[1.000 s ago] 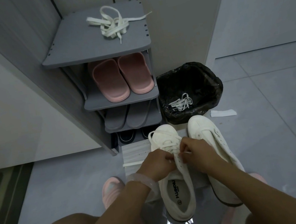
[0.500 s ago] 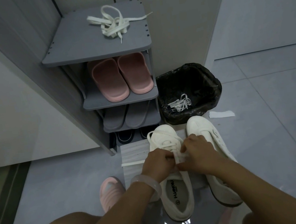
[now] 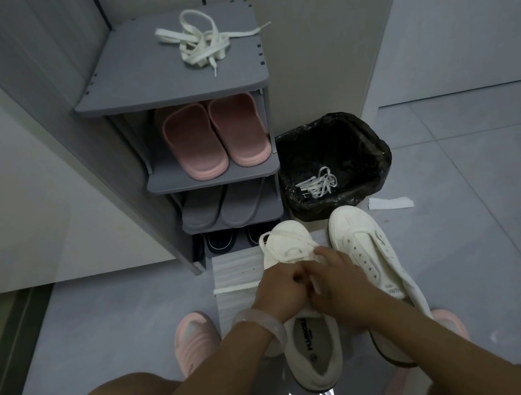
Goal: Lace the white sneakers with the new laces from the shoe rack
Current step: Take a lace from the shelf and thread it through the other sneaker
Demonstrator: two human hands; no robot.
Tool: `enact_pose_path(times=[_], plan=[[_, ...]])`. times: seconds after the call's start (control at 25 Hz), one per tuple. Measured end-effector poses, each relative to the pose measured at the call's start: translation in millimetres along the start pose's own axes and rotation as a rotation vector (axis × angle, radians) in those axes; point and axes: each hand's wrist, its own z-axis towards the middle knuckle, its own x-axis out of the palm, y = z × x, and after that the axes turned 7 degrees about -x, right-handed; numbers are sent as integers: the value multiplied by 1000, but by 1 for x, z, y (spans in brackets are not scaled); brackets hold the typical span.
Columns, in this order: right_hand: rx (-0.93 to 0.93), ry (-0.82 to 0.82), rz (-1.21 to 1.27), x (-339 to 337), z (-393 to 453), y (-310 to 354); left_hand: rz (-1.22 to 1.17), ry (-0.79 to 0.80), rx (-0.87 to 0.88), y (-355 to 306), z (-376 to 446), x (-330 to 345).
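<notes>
Two white sneakers stand side by side on the floor. The left sneaker [image 3: 311, 342] has a white lace [image 3: 284, 239] looped over its toe, and a loose lace end [image 3: 235, 288] trails left over a white foam sheet. My left hand [image 3: 281, 287] and my right hand [image 3: 335, 279] meet over its eyelets, both with fingers curled, pinching the lace. The right sneaker [image 3: 373, 248] carries no lace. A bundle of new white laces [image 3: 202, 45] lies on top of the grey shoe rack [image 3: 135, 91].
Pink slippers [image 3: 213, 136], grey slippers and dark shoes fill the rack's lower shelves. A black-lined bin [image 3: 331, 139] holding old laces [image 3: 318, 183] stands right of the rack. A paper scrap [image 3: 390, 203] lies on the floor. My pink slippers [image 3: 194, 339] flank the sneakers.
Both hands have drawn closer together over the left sneaker's eyelets and shifted slightly toward its toe. The sneakers and the laces on the rack have stayed put.
</notes>
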Motion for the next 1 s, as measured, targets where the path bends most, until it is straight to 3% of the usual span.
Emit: enact_pose_path(times=[0.08,0.12,0.24,0.28,0.32,0.36,0.44,0.48,0.56,0.64,0.72,0.8,0.88,1.0], plan=[[-39,20,-22,-3,5,-8,-116,-88,-14,-9,-4,-18],[-52,36,-34,-4,8,-10,-292,-142,-67,-13,-4,-33],[-57,74,-32,-4,10,-9,-1323,-144,-170,-24,-11,-90],[-60,70,-25,-2,11,-9,-1529,-131,-156,-24,-14,-104],[-58,58,1,-1,10,-9,-1530,-148,-185,-23,-15,-112],[-53,41,51,-1,9,-9,-1355,-183,-258,-20,-13,-113],[-55,-11,179,-1,5,-8,-665,-227,-368,-18,-9,-96],[-61,-33,216,-2,3,-7,-330,-211,-305,-14,-8,-82],[-67,-47,215,-3,1,-6,173,-31,-128,-4,-7,-53],[-84,-39,180,-4,1,-6,419,172,-89,1,-8,-37],[-87,5,167,-4,2,-7,473,216,-24,-1,-7,-39],[-64,73,159,-3,4,-6,364,235,54,-11,-10,-56],[-34,126,153,-1,7,-7,164,220,86,-24,-18,-82],[-13,130,183,0,9,-9,-326,175,110,-31,-42,-131]])
